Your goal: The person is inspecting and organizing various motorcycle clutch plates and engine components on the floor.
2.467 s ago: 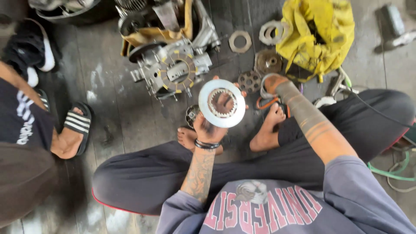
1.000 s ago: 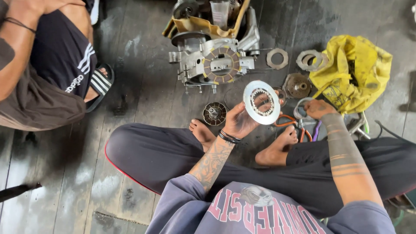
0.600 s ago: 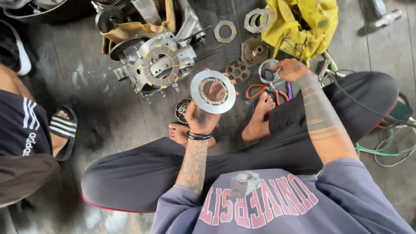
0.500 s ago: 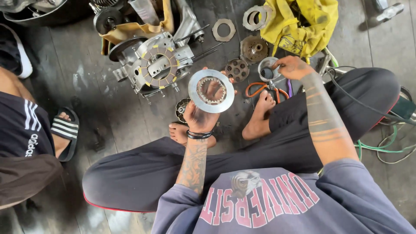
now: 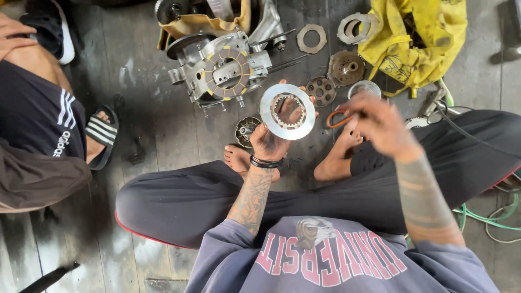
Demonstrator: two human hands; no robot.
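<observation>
Presently the left hand point(image 5: 269, 142) pinches a toothed steel ring plate point(image 5: 287, 111) by its lower rim, raised above the floor near the engine casing point(image 5: 225, 70). Right hand point(image 5: 377, 122) is blurred; its grip cannot be told. Advise supporting both edges, keeping the plate level

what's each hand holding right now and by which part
The left hand holds a flat metal ring plate by its lower edge. The right hand is blurred; it cannot be told whether it holds anything.
</observation>
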